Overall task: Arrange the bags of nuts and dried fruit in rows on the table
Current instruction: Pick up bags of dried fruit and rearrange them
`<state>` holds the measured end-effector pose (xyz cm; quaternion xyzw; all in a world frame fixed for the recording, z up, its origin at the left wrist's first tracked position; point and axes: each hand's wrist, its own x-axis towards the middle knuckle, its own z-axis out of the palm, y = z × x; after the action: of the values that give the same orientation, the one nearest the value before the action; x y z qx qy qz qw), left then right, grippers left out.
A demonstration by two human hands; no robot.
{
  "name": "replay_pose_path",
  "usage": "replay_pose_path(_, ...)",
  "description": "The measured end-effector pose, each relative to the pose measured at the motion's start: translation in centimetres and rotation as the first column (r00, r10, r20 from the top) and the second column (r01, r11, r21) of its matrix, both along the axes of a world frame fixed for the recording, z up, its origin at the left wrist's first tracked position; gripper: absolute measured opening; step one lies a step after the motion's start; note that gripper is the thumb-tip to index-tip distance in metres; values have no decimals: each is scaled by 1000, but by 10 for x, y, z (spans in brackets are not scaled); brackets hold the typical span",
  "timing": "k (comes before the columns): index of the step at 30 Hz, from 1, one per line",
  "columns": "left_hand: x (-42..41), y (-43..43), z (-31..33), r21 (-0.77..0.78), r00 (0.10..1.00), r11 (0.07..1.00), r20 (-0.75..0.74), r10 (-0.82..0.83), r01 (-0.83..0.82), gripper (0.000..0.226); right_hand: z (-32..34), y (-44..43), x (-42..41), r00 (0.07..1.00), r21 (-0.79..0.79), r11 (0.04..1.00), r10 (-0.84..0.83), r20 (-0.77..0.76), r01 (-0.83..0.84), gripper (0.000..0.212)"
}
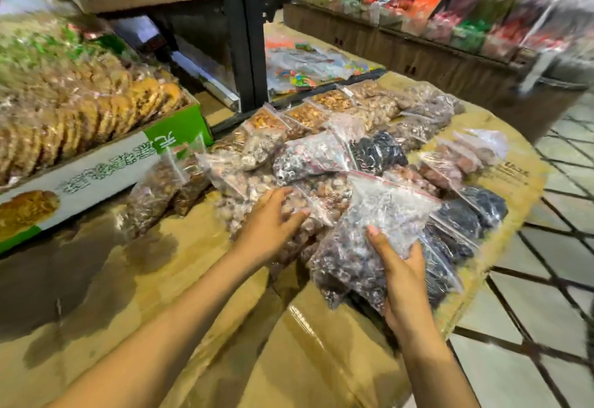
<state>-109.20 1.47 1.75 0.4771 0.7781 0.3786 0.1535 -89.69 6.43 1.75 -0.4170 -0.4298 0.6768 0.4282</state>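
Observation:
My right hand (403, 282) grips a clear zip bag of dark dried fruit (363, 234) from below, holding it tilted above the table. My left hand (271, 227) is spread with its fingers resting on a bag of pale brown nuts (308, 201) in the middle of the pile. Around them lie several more clear bags: light nuts (254, 150), a speckled dark mix (308, 156), black dried fruit (379, 150) and dark fruit bags (472, 211) at the right. The cardboard-covered table (180, 266) carries them all.
A green and white box of packed biscuits (96, 163) stands at the left. A black shelf post (244, 31) rises behind the pile, with candy bags (305, 70) beyond. Sweet bins (466, 8) line the back right. Tiled floor (546, 279) lies past the table's right edge.

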Motion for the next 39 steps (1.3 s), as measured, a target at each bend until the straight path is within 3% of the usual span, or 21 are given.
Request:
replay_pose_path(6, -39, 98, 20, -134, 942, 966, -225, -248, 222, 73, -11, 38, 14, 996, 83, 996, -29, 83, 22, 114)
replay_pose_path(9, -57, 150, 15, -250, 944, 946, -205, -259, 206, 80, -18, 53, 11, 983, 94, 995, -49, 177, 33, 120)
replay_pose_path(13, -82, 198, -1, -340, 929, 925, -258, -265, 170, 72, -20, 57, 10, 968, 88, 994, -83, 238, 63, 134)
replay_pose_path(16, -102, 212, -5, -474, 934, 871, -236, -268, 130, 84, -19, 49, 13, 972, 41, 996, -89, 219, 82, 122)
replay_pose_path(18, -106, 211, -5, -459, 928, 879, -256, -269, 128, 89, -17, 37, 13, 970, 19, 994, -106, 221, 104, 106)
replay_pose_path(20, -100, 201, -5, -406, 899, 903, -328, -290, 143, 78, -18, 24, 11, 969, 37, 990, -139, 206, 134, 98)
replay_pose_path(23, -88, 175, -4, -311, 876, 935, -388, -287, 169, 72, -22, -5, 4, 949, 81, 970, -240, 205, 228, 110)
replay_pose_path(28, -73, 110, 13, -1, 920, 954, -266, -289, 300, 95, -20, -86, -3, 865, 98, 886, -464, 190, 453, 100)
replay_pose_path(31, -69, 60, 28, 158, 946, 941, -181, -269, 298, 90, -20, -146, -4, 820, 14, 826, -561, 111, 563, 100)
replay_pose_path(35, -49, 2, 38, 152, 953, 947, 69, -295, 282, 80, -12, -210, -7, 789, -49, 787, -612, 57, 615, 75)
replay_pose_path(39, -10, -28, 11, 44, 927, 946, 187, -325, 323, 92, -11, -243, -3, 767, -87, 763, -639, 51, 641, 86)
